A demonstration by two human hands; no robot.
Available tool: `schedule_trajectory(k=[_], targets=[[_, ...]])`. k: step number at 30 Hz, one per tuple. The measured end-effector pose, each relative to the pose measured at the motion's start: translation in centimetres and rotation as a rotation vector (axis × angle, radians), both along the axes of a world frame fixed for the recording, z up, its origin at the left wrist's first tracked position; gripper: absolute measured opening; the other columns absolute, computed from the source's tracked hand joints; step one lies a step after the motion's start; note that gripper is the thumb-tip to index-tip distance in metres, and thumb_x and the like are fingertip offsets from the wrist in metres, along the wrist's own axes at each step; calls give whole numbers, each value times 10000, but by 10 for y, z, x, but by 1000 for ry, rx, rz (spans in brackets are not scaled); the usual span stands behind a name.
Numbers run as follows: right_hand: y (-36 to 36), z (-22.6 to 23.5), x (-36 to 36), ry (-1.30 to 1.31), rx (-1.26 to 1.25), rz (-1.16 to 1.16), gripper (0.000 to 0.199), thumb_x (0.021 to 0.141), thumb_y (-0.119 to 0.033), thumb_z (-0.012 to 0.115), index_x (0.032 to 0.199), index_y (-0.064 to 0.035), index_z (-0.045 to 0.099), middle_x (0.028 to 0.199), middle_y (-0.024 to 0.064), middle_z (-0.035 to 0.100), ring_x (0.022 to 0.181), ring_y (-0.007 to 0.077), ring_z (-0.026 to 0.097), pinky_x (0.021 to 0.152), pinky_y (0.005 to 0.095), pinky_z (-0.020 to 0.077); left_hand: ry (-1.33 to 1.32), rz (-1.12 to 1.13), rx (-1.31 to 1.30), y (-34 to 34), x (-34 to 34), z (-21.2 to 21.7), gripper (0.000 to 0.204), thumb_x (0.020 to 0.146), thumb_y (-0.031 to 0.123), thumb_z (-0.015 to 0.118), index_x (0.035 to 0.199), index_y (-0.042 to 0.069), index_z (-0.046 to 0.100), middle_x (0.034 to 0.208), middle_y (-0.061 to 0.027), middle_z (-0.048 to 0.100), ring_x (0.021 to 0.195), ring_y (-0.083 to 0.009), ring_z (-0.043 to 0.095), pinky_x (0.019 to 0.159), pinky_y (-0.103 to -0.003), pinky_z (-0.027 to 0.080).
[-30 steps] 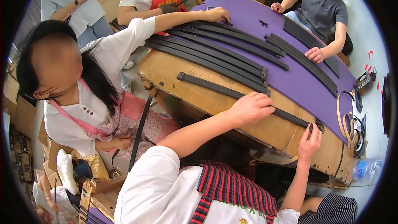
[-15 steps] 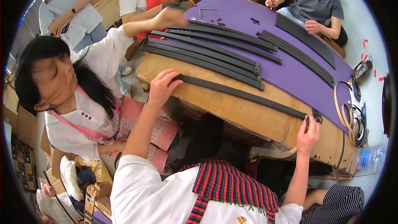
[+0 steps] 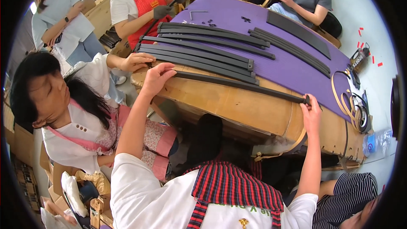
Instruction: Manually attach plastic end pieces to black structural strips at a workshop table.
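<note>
One black strip (image 3: 237, 83), long and narrow, is stretched along the near edge of the cardboard (image 3: 237, 106); whether it is rested there or slightly raised cannot be told. Its left end is pinched between thumb and fingers of the left hand (image 3: 157, 79), the digits being nearly closed. Its right end is gripped likewise by the right hand (image 3: 312, 108), with fingers curled close about the tip. By this two-ended hold, the length is apparently kept straight and stopped from swinging. Several near strips (image 3: 203, 61) are laid side by side just beyond, roughly parallel, presumably so that each can be picked up singly; a co-worker's hand (image 3: 137, 62) is held at their left ends. Far strips (image 3: 292, 53) are grouped on the purple mat (image 3: 292, 75), beside a flat dark panel (image 3: 299, 34); by the mat, surfaces are probably guarded against scratching. A hex key (image 3: 198, 12) and small black fittings (image 3: 246, 18) are placed past the strips, seemingly to be left clear of the long pieces. Tape (image 3: 362, 118) and a clear bottle (image 3: 377, 142) are found at the right end.
</note>
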State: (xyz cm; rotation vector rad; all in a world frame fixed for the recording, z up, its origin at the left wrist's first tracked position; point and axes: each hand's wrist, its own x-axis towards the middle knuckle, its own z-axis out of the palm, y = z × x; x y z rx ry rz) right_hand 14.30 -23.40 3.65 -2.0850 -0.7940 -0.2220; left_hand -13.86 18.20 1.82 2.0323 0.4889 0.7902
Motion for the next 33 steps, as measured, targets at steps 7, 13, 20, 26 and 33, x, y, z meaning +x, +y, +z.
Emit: schedule_trajectory(k=[7, 13, 20, 26, 33], targets=[[-6, -2, 10, 188, 68, 93, 201, 778, 8, 602, 967, -32, 545, 795, -22, 524, 675, 61, 460, 632, 207, 405, 98, 165, 132, 1, 7, 7, 181, 796, 158, 651, 908, 17, 645, 780, -52, 638, 656, -158, 580, 610, -258, 461], [-11, -23, 7, -409, -3, -84, 217, 829, -45, 600, 1039, -10, 561, 845, 42, 571, 747, 102, 535, 667, 248, 451, -43, 319, 547, -22, 12, -7, 146, 817, 170, 613, 867, 35, 640, 795, -115, 609, 739, -292, 593, 647, -342, 473], [-58, -29, -43, -50, 180, -143, 295, 809, -30, 629, 1091, -16, 542, 918, 41, 578, 796, 103, 533, 713, 245, 461, 76, 87, 408, -30, 4, 0, 210, 816, 166, 619, 982, 39, 638, 964, -131, 622, 853, -264, 608, 741, -312, 484], [-58, -20, -54, -232, 403, -309, 213, 828, 7, 595, 1038, -6, 564, 860, 43, 624, 733, 97, 569, 651, 228, 465, 43, 225, 557, -14, -17, -11, 221, 771, 101, 667, 980, 32, 662, 964, -132, 642, 885, -239, 617, 788, -297, 472], [-49, -20, -58, -572, 77, -109, 248, 743, 68, 603, 982, 5, 581, 839, 114, 637, 776, 265, 608, 671, 333, 493, -38, 172, 578, -21, 5, -13, 205, 741, 66, 687, 934, 6, 657, 942, -119, 648, 841, -231, 617, 763, -289, 472]])
